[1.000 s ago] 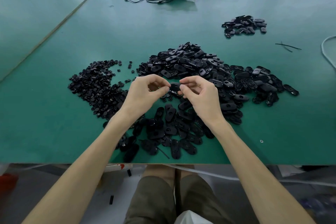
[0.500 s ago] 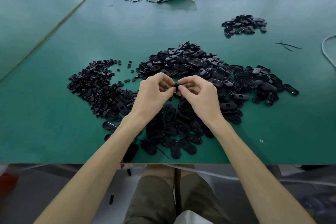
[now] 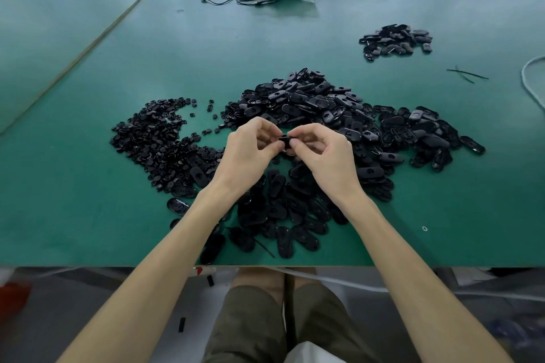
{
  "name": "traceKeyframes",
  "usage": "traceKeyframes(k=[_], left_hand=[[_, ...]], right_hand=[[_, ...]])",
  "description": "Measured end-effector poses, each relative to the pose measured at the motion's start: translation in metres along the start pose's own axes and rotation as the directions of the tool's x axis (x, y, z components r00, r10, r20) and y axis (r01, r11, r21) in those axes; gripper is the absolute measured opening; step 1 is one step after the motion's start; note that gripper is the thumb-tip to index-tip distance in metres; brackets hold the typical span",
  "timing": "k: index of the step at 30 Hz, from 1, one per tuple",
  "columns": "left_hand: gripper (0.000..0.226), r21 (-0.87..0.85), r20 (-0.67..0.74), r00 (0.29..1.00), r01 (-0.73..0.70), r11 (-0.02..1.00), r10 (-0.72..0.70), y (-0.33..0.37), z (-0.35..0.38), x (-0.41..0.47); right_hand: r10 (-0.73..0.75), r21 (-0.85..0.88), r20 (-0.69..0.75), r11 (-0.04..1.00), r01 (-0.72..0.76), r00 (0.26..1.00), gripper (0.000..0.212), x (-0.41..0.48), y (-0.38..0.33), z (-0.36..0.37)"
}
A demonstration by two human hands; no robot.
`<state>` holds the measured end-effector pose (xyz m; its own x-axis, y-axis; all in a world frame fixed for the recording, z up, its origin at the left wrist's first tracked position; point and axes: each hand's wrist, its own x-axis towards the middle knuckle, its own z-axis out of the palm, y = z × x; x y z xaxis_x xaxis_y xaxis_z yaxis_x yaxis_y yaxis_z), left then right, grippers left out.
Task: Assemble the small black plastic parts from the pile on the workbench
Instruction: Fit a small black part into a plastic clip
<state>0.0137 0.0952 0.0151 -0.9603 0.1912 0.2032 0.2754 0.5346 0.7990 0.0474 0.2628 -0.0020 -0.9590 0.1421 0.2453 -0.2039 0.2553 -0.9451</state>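
The left hand (image 3: 250, 153) has closed in on the right hand (image 3: 321, 153); both now pinch one small black part (image 3: 284, 140) above the pile (image 3: 309, 109) on the green workbench (image 3: 88, 200).

Worn on the head, just behind the near edge of the worktop (image 3: 73, 230), facing forward and down across it. Wide-angle, close over the near half of the worktop; far edge up at the top of frame, floor (image 3: 73, 318) beneath the near edge along the bottom.
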Motion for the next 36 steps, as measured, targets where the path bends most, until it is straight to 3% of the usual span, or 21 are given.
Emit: traceKeyframes(k=[9,16,20,27,32,36], left_hand=[[0.021,-0.080,-0.068,0.996,0.047,0.996,-0.053,-0.0036,-0.0027,-0.0032],[0.024,-0.061,-0.112,0.994,0.005,0.998,-0.012,-0.0033,-0.0037,-0.0062],[0.013,-0.231,-0.041,0.999,-0.011,0.973,0.002,-0.0003,-0.0036,-0.0072],[0.016,-0.274,-0.105,0.993,-0.083,0.958,0.056,0.0006,-0.0003,-0.0085],[0.023,-0.403,-0.134,0.990,-0.021,0.915,-0.036,0.0027,0.0010,-0.0060],[0.015,-0.508,-0.117,0.992,-0.024,0.861,-0.041,0.0045,0.0005,-0.0051]], right_hand=[[-0.002,0.065,0.055,0.998,-0.002,0.998,0.012,0.0009,0.0074,-0.0002],[-0.023,0.169,0.053,0.986,0.014,0.998,0.013,0.0032,0.0069,-0.0021],[-0.030,0.230,0.056,0.973,0.017,0.998,0.012,0.0022,0.0052,-0.0013],[-0.042,0.182,0.050,0.983,0.032,0.998,0.010,-0.0001,0.0058,0.0000],[-0.034,0.130,0.034,0.991,0.030,0.999,0.005,0.0000,0.0063,-0.0006],[-0.027,0.103,0.049,0.994,0.022,0.998,0.003,0.0004,0.0052,0.0004]])
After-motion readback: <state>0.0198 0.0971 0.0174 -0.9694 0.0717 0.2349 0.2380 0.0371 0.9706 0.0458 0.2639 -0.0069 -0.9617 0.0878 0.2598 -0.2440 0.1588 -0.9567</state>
